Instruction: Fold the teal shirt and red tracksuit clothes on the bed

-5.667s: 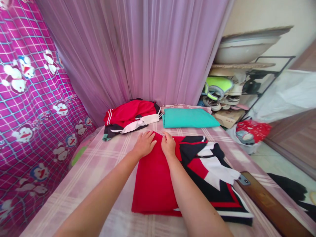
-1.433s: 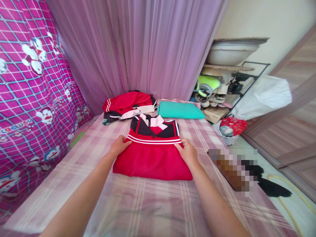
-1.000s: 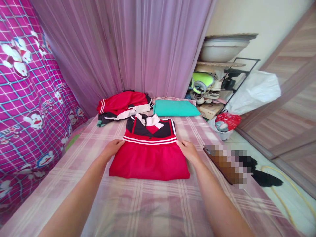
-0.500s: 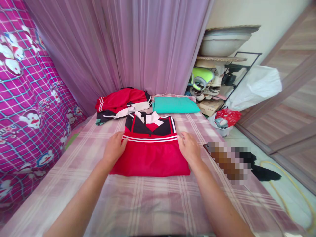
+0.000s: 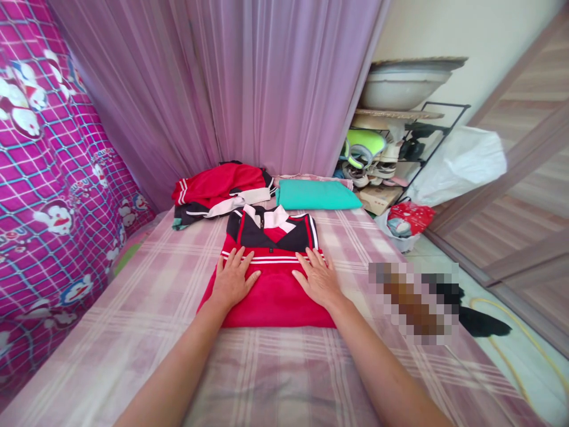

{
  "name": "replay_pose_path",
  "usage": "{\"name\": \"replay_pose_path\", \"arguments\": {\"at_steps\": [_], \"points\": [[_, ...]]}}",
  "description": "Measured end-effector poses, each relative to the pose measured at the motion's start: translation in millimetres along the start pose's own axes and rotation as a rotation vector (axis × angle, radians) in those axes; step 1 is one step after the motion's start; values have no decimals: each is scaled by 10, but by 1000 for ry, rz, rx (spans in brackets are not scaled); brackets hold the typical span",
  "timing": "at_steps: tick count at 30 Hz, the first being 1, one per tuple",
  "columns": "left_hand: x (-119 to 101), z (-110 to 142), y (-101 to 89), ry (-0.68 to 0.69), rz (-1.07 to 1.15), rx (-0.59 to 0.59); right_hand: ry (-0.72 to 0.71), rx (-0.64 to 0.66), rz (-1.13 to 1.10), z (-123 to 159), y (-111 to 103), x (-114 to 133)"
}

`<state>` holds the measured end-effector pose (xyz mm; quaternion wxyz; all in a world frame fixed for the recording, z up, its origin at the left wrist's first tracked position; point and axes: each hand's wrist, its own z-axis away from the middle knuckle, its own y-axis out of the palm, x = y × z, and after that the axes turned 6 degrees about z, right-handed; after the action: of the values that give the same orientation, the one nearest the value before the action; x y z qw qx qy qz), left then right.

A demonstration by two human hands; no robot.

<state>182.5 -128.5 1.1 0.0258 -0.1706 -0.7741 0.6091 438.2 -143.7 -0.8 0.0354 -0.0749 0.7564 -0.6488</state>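
Observation:
A folded red and black jacket (image 5: 275, 296) with a white collar and a white-striped hem lies in the middle of the plaid bed sheet (image 5: 146, 314). On the left part of its striped hem rests my left hand (image 5: 233, 279), flat with the fingers spread. My right hand (image 5: 319, 277) lies spread the same way on the right part. Neither hand grips the cloth. The collar and black upper part show beyond my fingertips.
Behind the jacket lie a loose heap of red and black clothes (image 5: 222, 187) and a folded turquoise cloth (image 5: 317, 196). A purple curtain (image 5: 267, 89) hangs at the back. Right of the bed stands a shoe rack (image 5: 420, 163). A pixelated patch covers something on the bed's right side.
Both hands have moved inward from the jacket's side edges onto its striped hem. Their fingers have spread out flat. The view has tilted up slightly.

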Motion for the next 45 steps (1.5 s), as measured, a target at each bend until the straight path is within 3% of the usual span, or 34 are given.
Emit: {"name": "replay_pose_path", "arguments": {"at_steps": [3, 8, 11, 18, 26, 38, 45], "points": [[-11, 0, -1, -25, 18, 9, -49, -39, -27, 24, 26, -42], [-17, 6, 18, -63, 62, 15, -126, 28, -151, 44, 125, -212], [17, -12, 46, -71, 106, 13, -161, 1, -231, 62, 174, -322], [385, -46, 99, -49, 379, 82, -222, -158, -369, 235, 308, -586], [660, 265, -95, 69, 616, -8, -239, -231, -468, 502, 223, -797], [1116, 378, -462, 238, 390, 134, -310, -220, -324, 557, 49, -853], [1039, 453, -505, 200, 412, 81, -273, -255, -291, 584, 3, -834]]}}
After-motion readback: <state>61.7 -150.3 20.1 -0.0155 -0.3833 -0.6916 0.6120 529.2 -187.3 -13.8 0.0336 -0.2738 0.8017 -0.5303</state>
